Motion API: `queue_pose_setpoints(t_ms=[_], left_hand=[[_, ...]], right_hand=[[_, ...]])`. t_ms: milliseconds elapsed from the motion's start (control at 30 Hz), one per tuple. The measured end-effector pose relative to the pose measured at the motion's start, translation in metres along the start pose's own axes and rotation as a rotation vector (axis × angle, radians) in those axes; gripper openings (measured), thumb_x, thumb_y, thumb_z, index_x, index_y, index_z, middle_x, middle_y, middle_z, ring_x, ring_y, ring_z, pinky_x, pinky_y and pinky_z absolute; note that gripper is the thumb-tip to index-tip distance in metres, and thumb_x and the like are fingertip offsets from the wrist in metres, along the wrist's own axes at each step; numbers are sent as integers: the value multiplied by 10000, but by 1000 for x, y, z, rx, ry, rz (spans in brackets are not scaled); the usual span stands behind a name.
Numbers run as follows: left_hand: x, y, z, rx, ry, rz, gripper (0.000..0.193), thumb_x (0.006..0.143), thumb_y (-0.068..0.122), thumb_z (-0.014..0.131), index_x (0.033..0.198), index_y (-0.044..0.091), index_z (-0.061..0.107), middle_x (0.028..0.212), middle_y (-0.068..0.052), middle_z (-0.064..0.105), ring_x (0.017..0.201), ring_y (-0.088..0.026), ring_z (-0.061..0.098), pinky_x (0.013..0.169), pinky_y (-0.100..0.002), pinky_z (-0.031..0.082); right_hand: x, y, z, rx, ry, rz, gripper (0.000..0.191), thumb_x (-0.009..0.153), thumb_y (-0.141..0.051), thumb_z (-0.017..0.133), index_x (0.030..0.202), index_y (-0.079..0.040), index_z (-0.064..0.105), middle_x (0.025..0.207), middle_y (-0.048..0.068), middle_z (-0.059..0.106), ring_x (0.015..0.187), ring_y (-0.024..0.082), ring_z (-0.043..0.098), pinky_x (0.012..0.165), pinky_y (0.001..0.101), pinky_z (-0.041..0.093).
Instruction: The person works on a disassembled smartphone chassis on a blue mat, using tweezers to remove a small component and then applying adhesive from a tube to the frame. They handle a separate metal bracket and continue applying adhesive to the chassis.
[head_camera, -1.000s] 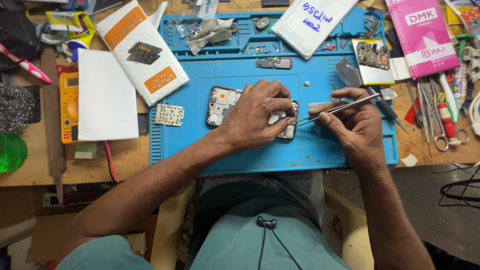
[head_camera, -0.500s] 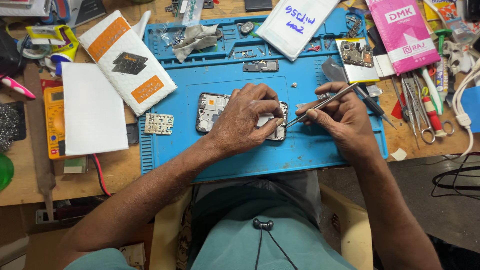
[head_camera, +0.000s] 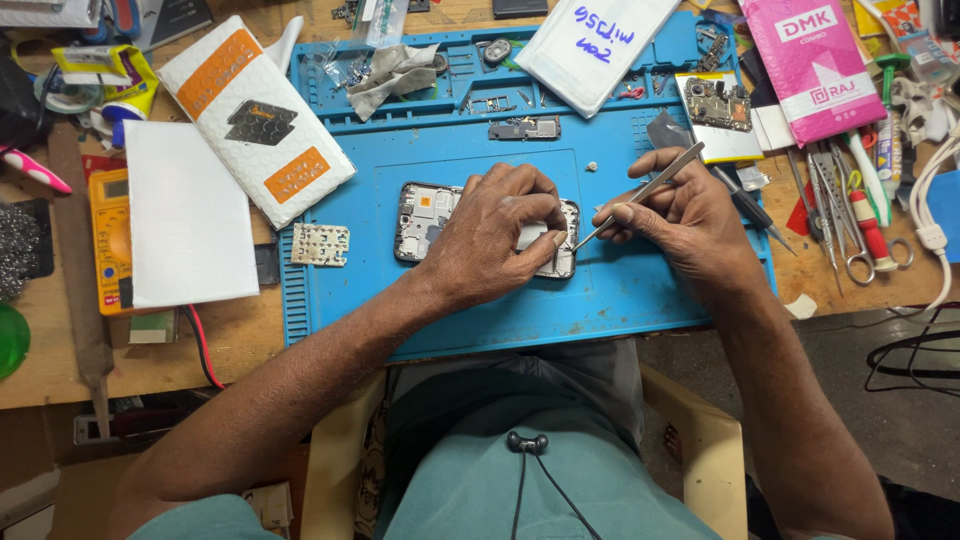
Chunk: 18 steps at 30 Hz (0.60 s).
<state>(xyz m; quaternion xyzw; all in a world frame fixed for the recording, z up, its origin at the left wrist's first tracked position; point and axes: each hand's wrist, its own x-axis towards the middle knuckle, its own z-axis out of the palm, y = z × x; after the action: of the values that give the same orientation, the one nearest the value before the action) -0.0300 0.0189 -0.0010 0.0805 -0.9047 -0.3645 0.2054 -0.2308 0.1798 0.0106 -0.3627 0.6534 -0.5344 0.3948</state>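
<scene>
An opened phone (head_camera: 425, 218) with its insides showing lies flat in the middle of a blue work mat (head_camera: 640, 300). My left hand (head_camera: 500, 235) rests on the phone's right half and holds it down, hiding that part. My right hand (head_camera: 690, 220) grips metal tweezers (head_camera: 640, 195), whose tip touches the phone's right edge next to my left fingertips. What the tip touches is too small to tell.
A small metal shield plate (head_camera: 321, 244) lies on the mat's left part. A white padded envelope (head_camera: 255, 118), a white sheet (head_camera: 188, 228) and a yellow meter (head_camera: 108, 235) sit left. A circuit board (head_camera: 718, 105), pink packet (head_camera: 808, 62), scissors and screwdrivers (head_camera: 850, 220) lie right.
The view has shifted a little. My right hand has raised the back end of the tweezers, and their tip stays at the phone's right edge. My left hand stays on the phone.
</scene>
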Motion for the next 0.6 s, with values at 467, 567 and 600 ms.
queue_pose_setpoints(t_ms=[467,567,600], left_hand=[[0,1,-2,-18,-27,-37,120,905,244,707,903,127,733,1020,-10,603,1050,-205,536,929,-408,410],[0,1,-2,-40,-5,-11,108,881,231,716,907,128,733,1047,-7,609,1084,-205,540,961,-408,408],[-1,1,-2,-45,-5,-7,107,880,230,716,908,128,732,1055,-8,608,1092,-205,540,970,-410,409]], right_hand=[[-4,0,0,33,-4,3,443,964,-62,694,1310,10,428,995,198,758,896,203,754,761,275,606],[-5,1,1,42,0,8,442,961,-57,700,1307,12,435,992,199,757,896,201,752,761,276,605],[-5,1,1,48,1,12,442,959,-56,702,1305,12,436,990,200,756,894,201,752,759,277,605]])
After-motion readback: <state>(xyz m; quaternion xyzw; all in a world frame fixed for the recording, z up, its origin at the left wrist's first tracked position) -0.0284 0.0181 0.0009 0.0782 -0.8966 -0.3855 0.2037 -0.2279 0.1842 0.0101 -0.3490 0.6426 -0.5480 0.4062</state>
